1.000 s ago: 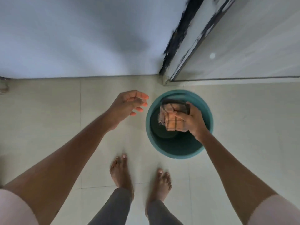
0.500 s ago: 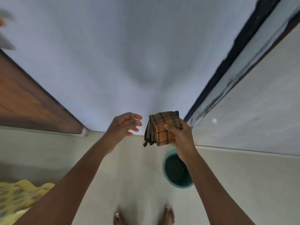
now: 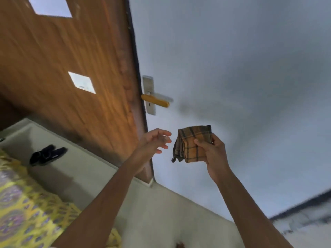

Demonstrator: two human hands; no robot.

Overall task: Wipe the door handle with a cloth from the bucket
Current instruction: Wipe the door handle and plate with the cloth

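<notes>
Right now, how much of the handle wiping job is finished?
Done: the folded plaid cloth is out of the bucket, held in the right hand. In hand: carrying it toward the door, left hand open and empty. Left: wiping the yellow door handle, still untouched above.

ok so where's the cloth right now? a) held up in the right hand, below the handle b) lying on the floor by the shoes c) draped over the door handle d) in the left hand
a: the folded plaid cloth is pinched in the right hand, below and to the right of the door handle and not touching it; the left hand is open and empty beside it.
</notes>
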